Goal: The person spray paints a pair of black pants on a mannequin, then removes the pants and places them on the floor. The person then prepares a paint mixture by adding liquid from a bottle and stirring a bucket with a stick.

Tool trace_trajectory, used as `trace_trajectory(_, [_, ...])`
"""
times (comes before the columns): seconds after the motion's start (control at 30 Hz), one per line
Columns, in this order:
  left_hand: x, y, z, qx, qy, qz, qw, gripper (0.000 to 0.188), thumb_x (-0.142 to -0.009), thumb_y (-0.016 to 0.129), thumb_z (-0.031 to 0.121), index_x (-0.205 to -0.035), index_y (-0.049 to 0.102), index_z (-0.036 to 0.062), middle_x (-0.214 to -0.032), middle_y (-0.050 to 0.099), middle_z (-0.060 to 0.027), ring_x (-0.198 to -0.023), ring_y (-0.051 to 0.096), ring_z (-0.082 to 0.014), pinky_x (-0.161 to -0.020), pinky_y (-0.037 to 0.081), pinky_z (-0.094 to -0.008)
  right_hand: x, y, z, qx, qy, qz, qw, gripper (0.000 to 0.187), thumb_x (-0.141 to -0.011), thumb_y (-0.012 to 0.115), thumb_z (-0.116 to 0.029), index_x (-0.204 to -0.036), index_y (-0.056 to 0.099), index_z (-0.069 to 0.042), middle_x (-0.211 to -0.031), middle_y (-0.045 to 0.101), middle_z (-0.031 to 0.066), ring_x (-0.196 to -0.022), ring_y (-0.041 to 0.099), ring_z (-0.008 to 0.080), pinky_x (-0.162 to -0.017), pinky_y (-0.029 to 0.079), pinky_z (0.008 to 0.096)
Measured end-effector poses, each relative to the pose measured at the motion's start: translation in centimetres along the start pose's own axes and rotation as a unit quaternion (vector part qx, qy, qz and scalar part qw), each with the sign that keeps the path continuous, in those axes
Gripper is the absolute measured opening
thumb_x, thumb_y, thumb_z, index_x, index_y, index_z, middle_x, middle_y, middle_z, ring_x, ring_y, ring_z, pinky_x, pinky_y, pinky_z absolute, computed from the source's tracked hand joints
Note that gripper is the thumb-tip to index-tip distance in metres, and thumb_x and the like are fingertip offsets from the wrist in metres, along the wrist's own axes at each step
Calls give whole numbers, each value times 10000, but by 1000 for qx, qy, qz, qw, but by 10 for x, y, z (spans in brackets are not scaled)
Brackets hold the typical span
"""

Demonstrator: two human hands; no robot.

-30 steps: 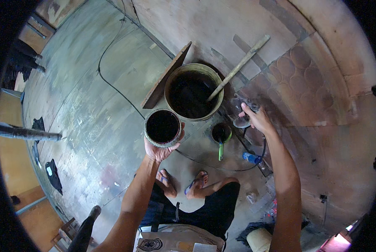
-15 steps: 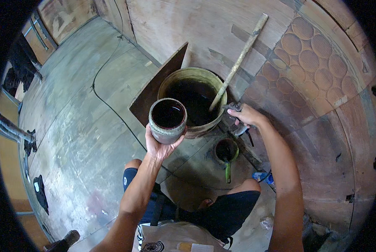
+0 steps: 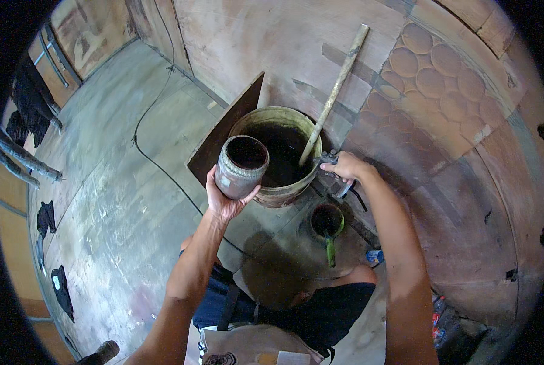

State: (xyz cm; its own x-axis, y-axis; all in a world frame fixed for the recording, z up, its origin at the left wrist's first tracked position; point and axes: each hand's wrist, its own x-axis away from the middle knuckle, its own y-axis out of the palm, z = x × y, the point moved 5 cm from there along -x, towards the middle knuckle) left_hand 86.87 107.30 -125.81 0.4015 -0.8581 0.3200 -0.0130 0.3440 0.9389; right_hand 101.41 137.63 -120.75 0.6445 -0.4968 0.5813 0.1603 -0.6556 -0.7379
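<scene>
My left hand (image 3: 224,205) is wrapped round a stained, rough-rimmed cup (image 3: 238,177) with a dark inside. I hold it upright with a slight tilt, over the near-left edge of a yellowish bucket (image 3: 282,198) of dark liquid. A long, pale, stained stick (image 3: 339,88) leans in the bucket and rises to the upper right. At the bucket's right side my right hand (image 3: 351,167) grips a dark, metallic spray gun (image 3: 328,158); the hand partly covers it. On the floor below stands a dark-filled dipper (image 3: 327,220) with a green handle.
A dark board (image 3: 224,137) leans behind the bucket's left side. A black cable (image 3: 162,163) runs across the grey floor. The wall (image 3: 272,42) rises behind, with round marks at right. A blue can-like item (image 3: 375,256) lies by my right knee; dark cloths lie at far left.
The cup in my left hand has tipped, its side now showing more and its mouth turned away from me. My right hand keeps its hold on the spray gun. The view has shifted slightly.
</scene>
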Motion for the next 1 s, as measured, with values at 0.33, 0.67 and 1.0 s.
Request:
trace_trajectory(0.33, [-23,6,15,-43,11,27,999,645,-927,447,578,-1425,468,168,-1472,451,-138,-1318,479,-367,-1019,473,-598,22,-8,7,128,-114,110,979,432,-875,708,-316,-1123,638,32,-1139,662,261,-1106,624,408,-951,488,485])
trace_trajectory(0.67, [-32,18,19,-88,47,60,993,616,-918,488,556,-1393,498,165,-1441,492,-147,-1290,506,-363,-1001,496,-578,11,0,0,147,-64,50,986,415,-892,675,-273,-1156,624,43,-1176,654,256,-1125,622,397,-941,499,484])
trace_trajectory(1.0, [-47,23,22,-148,42,79,985,646,-943,377,608,-1405,493,172,-1424,507,-134,-1291,503,-364,-1007,455,-600,45,-15,7,148,-87,142,975,471,-861,721,-307,-1260,618,-80,-1198,662,185,-1169,607,376,-1000,480,487])
